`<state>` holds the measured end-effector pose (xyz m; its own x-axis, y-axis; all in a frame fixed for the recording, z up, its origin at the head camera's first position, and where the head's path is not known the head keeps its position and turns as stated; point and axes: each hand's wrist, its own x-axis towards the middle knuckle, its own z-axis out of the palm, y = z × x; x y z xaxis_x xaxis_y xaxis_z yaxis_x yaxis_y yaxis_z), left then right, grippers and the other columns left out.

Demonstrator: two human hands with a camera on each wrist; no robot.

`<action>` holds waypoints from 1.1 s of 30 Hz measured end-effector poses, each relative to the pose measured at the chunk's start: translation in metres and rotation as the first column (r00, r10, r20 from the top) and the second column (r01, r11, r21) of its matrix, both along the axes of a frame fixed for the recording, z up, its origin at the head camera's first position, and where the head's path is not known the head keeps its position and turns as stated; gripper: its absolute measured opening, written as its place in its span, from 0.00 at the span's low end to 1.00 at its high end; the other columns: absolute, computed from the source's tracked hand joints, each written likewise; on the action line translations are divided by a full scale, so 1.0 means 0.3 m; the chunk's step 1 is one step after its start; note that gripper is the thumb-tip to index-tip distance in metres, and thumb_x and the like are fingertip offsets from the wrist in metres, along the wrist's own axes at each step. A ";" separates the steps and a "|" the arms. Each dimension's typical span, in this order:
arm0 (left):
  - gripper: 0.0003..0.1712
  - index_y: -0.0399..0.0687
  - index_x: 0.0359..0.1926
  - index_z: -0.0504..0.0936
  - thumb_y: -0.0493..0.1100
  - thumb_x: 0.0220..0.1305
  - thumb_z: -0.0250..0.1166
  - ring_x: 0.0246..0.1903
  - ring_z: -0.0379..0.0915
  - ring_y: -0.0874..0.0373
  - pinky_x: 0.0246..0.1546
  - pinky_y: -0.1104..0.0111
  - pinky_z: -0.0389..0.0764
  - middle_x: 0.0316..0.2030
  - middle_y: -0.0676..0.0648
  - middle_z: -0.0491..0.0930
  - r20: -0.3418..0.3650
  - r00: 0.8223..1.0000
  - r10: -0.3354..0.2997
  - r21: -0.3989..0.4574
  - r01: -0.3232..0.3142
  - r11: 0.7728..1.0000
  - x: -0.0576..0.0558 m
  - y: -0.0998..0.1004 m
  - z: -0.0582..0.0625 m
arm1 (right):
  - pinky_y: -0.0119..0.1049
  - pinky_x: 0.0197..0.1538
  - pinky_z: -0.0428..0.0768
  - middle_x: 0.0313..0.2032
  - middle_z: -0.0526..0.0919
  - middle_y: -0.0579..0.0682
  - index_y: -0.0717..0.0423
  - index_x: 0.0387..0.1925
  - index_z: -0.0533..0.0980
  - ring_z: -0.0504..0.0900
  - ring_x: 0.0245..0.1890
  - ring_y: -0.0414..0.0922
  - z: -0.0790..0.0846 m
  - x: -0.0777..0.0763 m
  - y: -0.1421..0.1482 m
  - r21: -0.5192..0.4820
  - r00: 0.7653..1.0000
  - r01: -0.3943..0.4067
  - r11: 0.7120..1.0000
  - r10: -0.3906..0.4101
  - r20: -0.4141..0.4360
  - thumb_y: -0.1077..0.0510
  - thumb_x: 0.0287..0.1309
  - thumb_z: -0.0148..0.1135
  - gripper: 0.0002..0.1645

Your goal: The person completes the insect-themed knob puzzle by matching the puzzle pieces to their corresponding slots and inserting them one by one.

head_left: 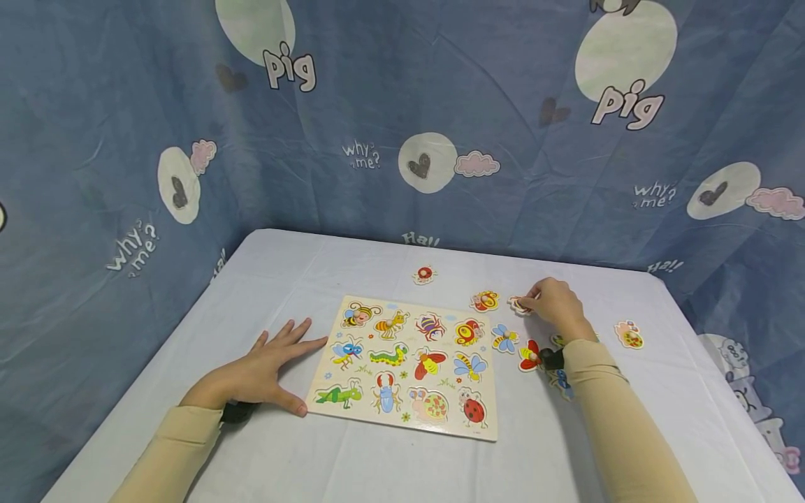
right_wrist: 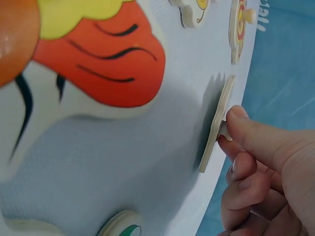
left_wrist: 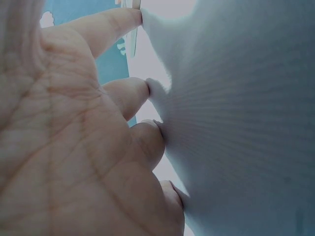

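Note:
My right hand (head_left: 556,307) pinches the small knob of a flat wooden puzzle piece (right_wrist: 216,125) between thumb and forefinger. In the right wrist view the piece stands tilted, edge-on, just over the white cloth; its picture is hidden. Spread flat, my left hand (head_left: 267,367) rests on the table, with forefinger and thumb tips at the left edge of the insect puzzle board (head_left: 453,427). Close by the right hand lie a red-and-yellow bug piece (head_left: 484,301), a blue-winged bee piece (head_left: 504,339) and a red-winged bug piece (head_left: 530,355).
A red bug piece (head_left: 424,274) lies behind the board. The snail piece (head_left: 629,334) is at the far right. Under the right forearm a blue piece (head_left: 561,383) is partly covered. A patterned blue curtain (head_left: 352,202) hangs behind the white-covered table (head_left: 302,262).

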<state>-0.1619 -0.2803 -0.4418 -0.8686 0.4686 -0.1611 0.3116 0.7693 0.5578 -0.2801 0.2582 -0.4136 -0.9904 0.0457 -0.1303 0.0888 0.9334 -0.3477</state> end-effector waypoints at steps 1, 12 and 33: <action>0.72 0.60 0.82 0.67 0.67 0.35 0.89 0.85 0.30 0.25 0.75 0.22 0.29 0.87 0.34 0.43 -0.002 1.000 0.000 -0.001 0.000 1.000 0.000 0.000 0.000 | 0.40 0.33 0.70 0.31 0.81 0.53 0.58 0.36 0.85 0.75 0.31 0.48 0.000 0.000 0.001 -0.001 1.000 0.006 1.000 -0.006 0.006 0.47 0.70 0.70 0.17; 0.72 0.59 0.82 0.67 0.67 0.35 0.89 0.84 0.30 0.24 0.75 0.22 0.29 0.87 0.33 0.43 -0.004 1.000 -0.002 0.014 0.002 1.000 0.004 -0.004 0.002 | 0.39 0.33 0.69 0.30 0.80 0.54 0.60 0.33 0.83 0.74 0.30 0.48 -0.011 0.003 0.013 -0.003 1.000 0.023 1.000 -0.023 -0.006 0.46 0.70 0.70 0.21; 0.71 0.60 0.82 0.66 0.67 0.36 0.89 0.85 0.29 0.26 0.76 0.23 0.29 0.87 0.35 0.42 0.010 1.000 0.001 0.018 -0.001 1.000 0.006 -0.004 -0.001 | 0.37 0.36 0.68 0.27 0.78 0.49 0.61 0.52 0.83 0.72 0.32 0.46 -0.024 0.005 0.036 -0.148 0.997 -0.042 0.988 0.051 0.052 0.53 0.73 0.68 0.16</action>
